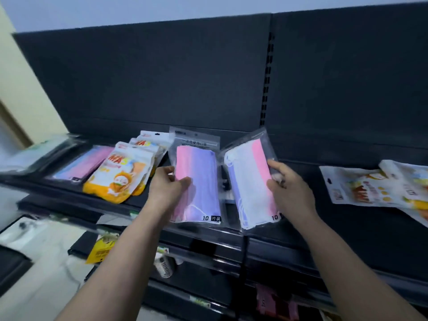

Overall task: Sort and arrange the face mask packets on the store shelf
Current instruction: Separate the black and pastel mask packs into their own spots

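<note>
My left hand (168, 185) grips the left edge of a clear packet of pink-and-purple masks (200, 181), held upright over the dark shelf (347, 216). My right hand (286, 184) grips the right edge of a second clear packet with white, purple and pink masks (249, 181), tilted slightly right. The two packets stand side by side, almost touching. To the left, orange-and-white cartoon mask packets (118, 174) lean in a small stack. Further left lies a flat pink-purple packet (85, 164).
More orange-and-white packets (379, 186) lie on the shelf at the right. A blurred clear packet (30, 156) lies at the far left. The dark back panel (162, 77) rises behind. Lower shelves hold a yellow tag (100, 251) and pink items (275, 302).
</note>
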Motion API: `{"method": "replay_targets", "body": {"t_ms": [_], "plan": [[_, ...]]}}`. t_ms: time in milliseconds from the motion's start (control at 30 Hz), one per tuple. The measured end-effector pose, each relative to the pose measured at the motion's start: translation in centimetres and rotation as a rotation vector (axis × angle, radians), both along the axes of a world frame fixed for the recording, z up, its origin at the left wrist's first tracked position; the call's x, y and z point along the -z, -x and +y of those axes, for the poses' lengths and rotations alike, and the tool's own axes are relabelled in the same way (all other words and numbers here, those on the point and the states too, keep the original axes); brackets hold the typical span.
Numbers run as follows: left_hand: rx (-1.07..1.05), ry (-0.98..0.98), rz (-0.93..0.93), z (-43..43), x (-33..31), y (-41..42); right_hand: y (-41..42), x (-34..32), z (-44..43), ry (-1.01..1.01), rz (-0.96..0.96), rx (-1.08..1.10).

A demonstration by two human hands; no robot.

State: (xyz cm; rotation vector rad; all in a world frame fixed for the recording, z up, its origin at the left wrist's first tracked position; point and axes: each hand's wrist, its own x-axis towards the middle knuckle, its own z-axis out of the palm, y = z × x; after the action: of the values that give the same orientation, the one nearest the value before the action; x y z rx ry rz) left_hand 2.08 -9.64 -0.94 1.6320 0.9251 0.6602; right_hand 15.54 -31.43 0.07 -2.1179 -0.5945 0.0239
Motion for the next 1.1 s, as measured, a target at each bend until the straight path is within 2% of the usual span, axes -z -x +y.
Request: {"method": "replay_targets", "body": {"t_ms": [300, 433, 600, 767, 1100], "plan": [[-0.196, -0.048, 0.028, 13.5, 0.3, 15.2, 9.1, 0.9, 16.3, -0.295, 0.027, -0.145], [-0.267, -0.085, 0.08, 18.7, 0.7, 21.4, 13.7, 1.5, 23.4, -0.289, 0.11, -0.245], [-0.321, -0.074, 0.137, 23.8, 0.6, 25.9, 17.6, 2.1, 28.9, -0.187, 0.165, -0.333], [-0.343, -0.092, 0.125, 27.2, 0.7, 25.1, 16.9, 1.4, 31.4, -0.247, 0.144, -0.265], [-0.245, -0.236, 0.241, 34.5, -2.8, 15.6, 10.5, -0.6, 37.5, -0.246, 0.153, -0.136]]}}
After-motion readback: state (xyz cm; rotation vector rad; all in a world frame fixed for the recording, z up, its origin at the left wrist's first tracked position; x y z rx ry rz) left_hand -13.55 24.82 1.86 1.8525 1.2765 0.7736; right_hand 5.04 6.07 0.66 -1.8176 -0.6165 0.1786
